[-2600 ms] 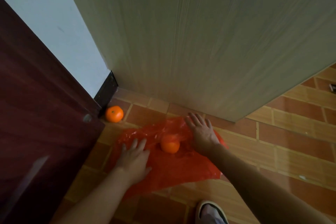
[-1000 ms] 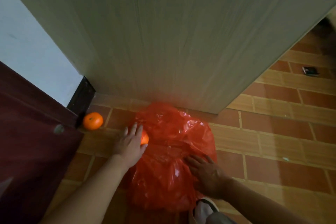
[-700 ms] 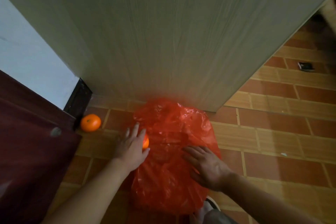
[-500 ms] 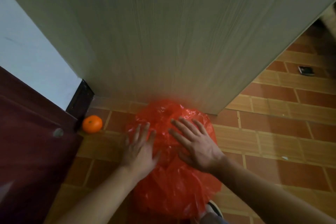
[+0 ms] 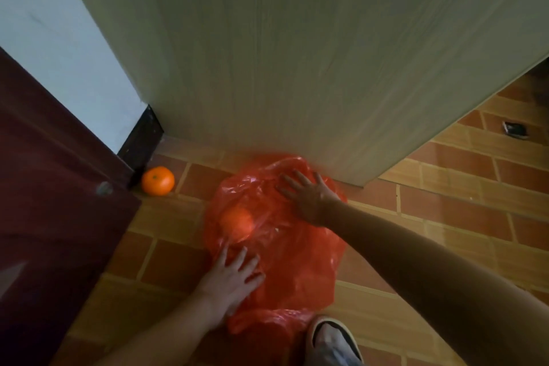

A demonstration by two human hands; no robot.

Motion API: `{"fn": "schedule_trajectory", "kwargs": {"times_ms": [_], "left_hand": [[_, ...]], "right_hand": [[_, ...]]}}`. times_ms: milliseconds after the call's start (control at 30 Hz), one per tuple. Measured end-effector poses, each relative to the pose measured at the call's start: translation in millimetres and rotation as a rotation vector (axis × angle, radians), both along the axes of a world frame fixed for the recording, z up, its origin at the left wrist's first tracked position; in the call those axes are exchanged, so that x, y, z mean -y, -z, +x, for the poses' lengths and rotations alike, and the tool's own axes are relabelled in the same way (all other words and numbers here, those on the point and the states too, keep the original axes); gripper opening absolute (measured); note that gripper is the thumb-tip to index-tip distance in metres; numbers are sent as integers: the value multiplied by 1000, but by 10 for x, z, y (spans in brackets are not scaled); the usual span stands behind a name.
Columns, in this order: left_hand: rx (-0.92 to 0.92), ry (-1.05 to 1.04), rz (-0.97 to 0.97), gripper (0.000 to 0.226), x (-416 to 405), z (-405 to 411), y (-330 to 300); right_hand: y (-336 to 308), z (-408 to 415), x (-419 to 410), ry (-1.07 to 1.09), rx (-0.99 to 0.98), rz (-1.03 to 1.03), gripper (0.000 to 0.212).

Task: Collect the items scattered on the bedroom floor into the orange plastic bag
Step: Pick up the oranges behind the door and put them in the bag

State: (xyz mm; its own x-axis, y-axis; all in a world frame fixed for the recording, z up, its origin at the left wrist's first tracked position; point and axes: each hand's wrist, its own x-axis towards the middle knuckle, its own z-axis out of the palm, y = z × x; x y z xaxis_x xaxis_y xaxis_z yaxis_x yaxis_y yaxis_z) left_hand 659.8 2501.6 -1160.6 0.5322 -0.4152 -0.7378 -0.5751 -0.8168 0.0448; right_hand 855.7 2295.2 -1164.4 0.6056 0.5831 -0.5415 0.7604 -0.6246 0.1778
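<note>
The orange plastic bag (image 5: 300,264) lies crumpled on the tiled floor in front of a pale wooden panel. One orange (image 5: 237,222) shows through the plastic, inside or under the bag near its left side. My right hand (image 5: 309,196) lies flat on the bag's far end, fingers spread. My left hand (image 5: 231,279) presses flat on the bag's near left edge, fingers straight. A second orange (image 5: 157,180) sits loose on the floor to the left, by the corner of the dark red door.
A pale wooden panel (image 5: 297,53) rises right behind the bag. A dark red door (image 5: 44,202) stands at the left. A small dark object (image 5: 516,129) lies on the tiles far right. My slippered foot (image 5: 332,342) is next to the bag's near end.
Both hands were side by side on the bag's top; now the left hand has slid back to the near edge and the right stays at the far end. The orange shows through the plastic.
</note>
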Motion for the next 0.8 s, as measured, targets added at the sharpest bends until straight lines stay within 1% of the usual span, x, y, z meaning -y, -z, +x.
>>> {"fn": "schedule_trajectory", "kwargs": {"times_ms": [67,133,200,267,300,367,467,567,633,733,800], "left_hand": [[14,-5,29,77,-144,43,-10],[22,-24,23,73,-250,75,-33],[40,-41,-42,71,-318,88,-130],[68,-96,-149,67,-367,89,-230],[114,-127,-212,65,-386,96,-268],[275,-152,-324,64,-404,144,-328],[335,-250,-450,51,-426,228,-373],[460,-259,-579,42,-459,233,-444],[484,-274,-650,38,-525,222,-476],[526,-355,-711,34,-636,201,-543],[596,-383,-721,29,-722,161,-584]], "right_hand": [[-25,50,-83,107,-39,42,74],[-42,99,-202,207,-71,141,69],[-71,116,-326,311,-85,296,60],[-132,61,-414,371,-70,430,59],[-167,5,-438,369,-55,475,60],[-246,-134,-449,319,-12,535,63],[-373,-293,-414,228,54,610,66],[-470,-349,-430,187,109,718,65],[-536,-354,-506,182,126,795,61],[-614,-338,-705,165,110,860,59],[-624,-312,-890,131,95,875,58]]}}
